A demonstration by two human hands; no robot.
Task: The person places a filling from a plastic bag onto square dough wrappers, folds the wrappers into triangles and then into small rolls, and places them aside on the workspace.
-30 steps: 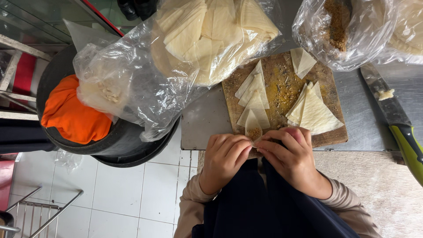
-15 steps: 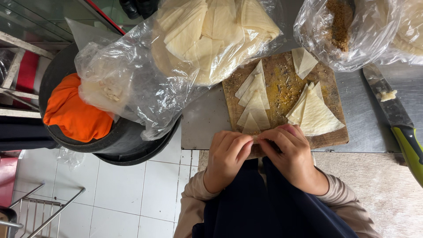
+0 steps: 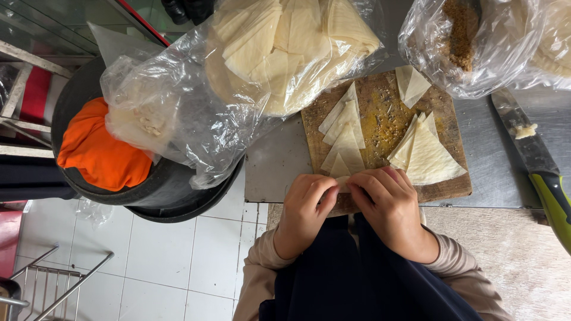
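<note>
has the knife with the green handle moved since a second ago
No. The knife lies in the same spot on the metal counter, right of the wooden cutting board, blade pointing away from the person, just as in the earlier frames.

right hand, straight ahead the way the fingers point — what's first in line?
The right hand points up-left at the small folded wrapper on the cutting board; likely that first, then the row of triangular wrappers. Depth is unclear.
</note>
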